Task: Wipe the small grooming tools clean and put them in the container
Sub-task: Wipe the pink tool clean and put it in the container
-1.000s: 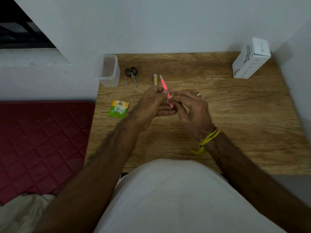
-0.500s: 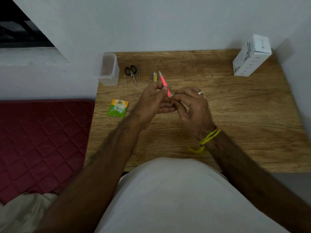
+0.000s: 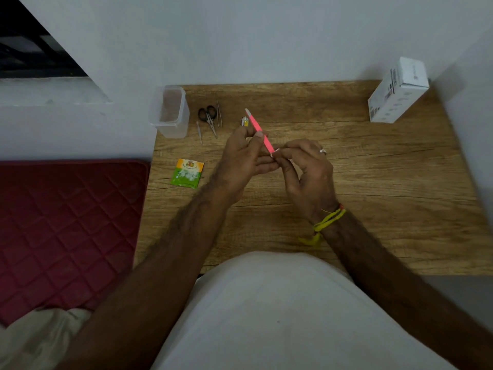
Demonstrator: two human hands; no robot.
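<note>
My left hand (image 3: 244, 158) pinches a slim pink grooming tool (image 3: 258, 128) that points up and away over the table. At the tool's lower end my right hand (image 3: 306, 172) pinches a small white wipe (image 3: 274, 153) against it. A clear plastic container (image 3: 169, 112) stands open at the table's back left corner. Beside it lie black-handled scissors (image 3: 208, 117), thin tweezers (image 3: 219, 114), a small metal pick (image 3: 199, 132) and a yellow nail clipper (image 3: 245, 121).
A green and orange sachet (image 3: 188, 173) lies on the wooden table (image 3: 386, 182) left of my hands. A white box (image 3: 397, 92) stands at the back right corner. A dark red quilted mat (image 3: 66, 222) is left of the table. White walls close the back.
My right hand's pinch has slid along the pink tool towards its lower end. Both hands sit slightly further up the table. The other tools have not moved.
</note>
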